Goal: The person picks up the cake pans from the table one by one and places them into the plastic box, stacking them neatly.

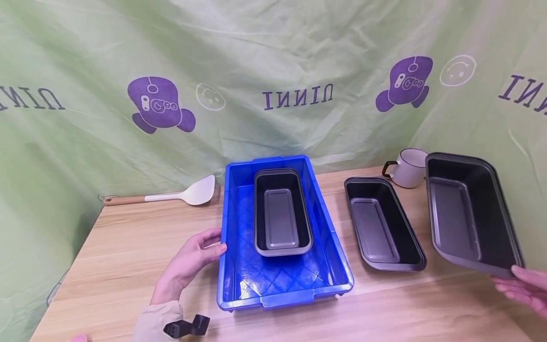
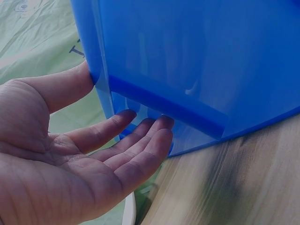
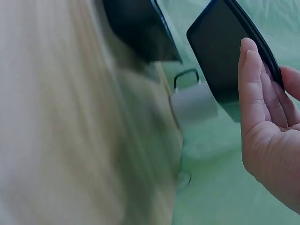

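Note:
In the head view a blue plastic bin (image 1: 284, 299) stands on the table with a dark loaf pan (image 1: 281, 218) lying in it. My left hand (image 1: 192, 261) is at the bin's left side. The left wrist view shows the thumb at the bin's rim and the other fingers, loosely bent, against its outer wall (image 2: 197, 56). At the right, my right hand (image 1: 525, 287) pinches a second loaf pan (image 1: 491, 204) by its near corner and holds it up, tilted, above the table. A third loaf pan (image 1: 380, 228) sits on the table between the bin and the raised pan.
Behind the pans at the back right stands a white mug (image 1: 410, 168) with a dark handle. A white spatula (image 1: 198, 191) with a wooden handle lies along the table's back left edge. A green printed curtain (image 1: 256, 128) hangs behind the wooden table (image 1: 141, 242).

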Available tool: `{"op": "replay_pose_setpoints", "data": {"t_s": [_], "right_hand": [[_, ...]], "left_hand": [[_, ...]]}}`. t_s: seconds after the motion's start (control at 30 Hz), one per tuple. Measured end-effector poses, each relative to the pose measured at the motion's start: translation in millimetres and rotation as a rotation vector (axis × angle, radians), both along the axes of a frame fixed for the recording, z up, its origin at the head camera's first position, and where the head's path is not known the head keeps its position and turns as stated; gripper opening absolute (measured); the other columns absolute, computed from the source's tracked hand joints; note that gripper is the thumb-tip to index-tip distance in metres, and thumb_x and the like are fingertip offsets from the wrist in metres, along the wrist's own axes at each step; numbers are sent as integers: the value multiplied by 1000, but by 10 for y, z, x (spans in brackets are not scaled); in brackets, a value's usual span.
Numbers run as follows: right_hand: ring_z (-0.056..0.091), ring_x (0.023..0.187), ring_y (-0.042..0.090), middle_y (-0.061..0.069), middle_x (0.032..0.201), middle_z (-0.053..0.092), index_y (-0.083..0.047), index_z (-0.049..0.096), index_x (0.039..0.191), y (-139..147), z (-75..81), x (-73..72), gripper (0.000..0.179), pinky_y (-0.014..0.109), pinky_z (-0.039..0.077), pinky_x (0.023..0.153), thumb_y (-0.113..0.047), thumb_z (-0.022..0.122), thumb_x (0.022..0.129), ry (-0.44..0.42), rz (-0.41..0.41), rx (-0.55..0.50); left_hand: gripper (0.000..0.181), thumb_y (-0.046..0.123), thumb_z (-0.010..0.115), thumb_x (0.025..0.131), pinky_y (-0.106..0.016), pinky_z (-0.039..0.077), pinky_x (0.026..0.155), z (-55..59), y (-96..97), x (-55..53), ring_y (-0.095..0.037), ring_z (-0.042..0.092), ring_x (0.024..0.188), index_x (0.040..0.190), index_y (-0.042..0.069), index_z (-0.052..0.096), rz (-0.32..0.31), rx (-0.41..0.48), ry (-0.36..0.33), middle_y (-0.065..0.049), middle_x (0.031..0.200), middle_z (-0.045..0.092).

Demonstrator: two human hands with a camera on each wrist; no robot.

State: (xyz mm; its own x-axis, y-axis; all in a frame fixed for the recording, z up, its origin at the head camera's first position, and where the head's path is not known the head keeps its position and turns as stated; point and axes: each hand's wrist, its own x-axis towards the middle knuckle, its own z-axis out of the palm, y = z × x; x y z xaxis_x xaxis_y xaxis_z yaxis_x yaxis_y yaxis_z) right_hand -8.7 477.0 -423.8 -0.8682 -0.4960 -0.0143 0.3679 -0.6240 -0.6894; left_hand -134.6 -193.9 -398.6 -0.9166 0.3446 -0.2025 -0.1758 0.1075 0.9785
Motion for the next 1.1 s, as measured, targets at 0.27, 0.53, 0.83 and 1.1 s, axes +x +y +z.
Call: {"op": "replay_pose_setpoints", "data": {"t_s": [0.27,0.53,0.83,1.1], "right_hand": [[60,107,39,33,116,58,15,55,123,-441,241,-236,55,39,47,90,7,5,100,260,-21,39],[64,103,36,31,112,62,15,57,120,-995,466,-542,50,39,48,89,13,11,99,341,14,78],[68,96,29,23,105,68,7,66,113,-1604,619,-965,49,34,54,84,13,19,99,471,9,193],[70,88,24,20,98,70,3,70,110,-2090,693,-1161,44,31,56,78,10,27,100,453,26,212]], "left_hand": [[62,7,61,90,-28,49,86,-12,-4,-5,-16,59,103,140,-15,31,-12,6,8,-33,136,43],[62,7,62,90,-28,49,85,-10,-4,5,-14,59,101,139,-15,31,-3,6,1,-34,136,43],[63,7,62,90,-28,49,85,-24,-18,1,-13,59,101,139,-15,31,-5,11,1,-33,135,43],[63,7,62,90,-27,49,88,-29,-20,-5,-17,58,107,140,-15,30,-18,19,18,-34,138,41]]}}
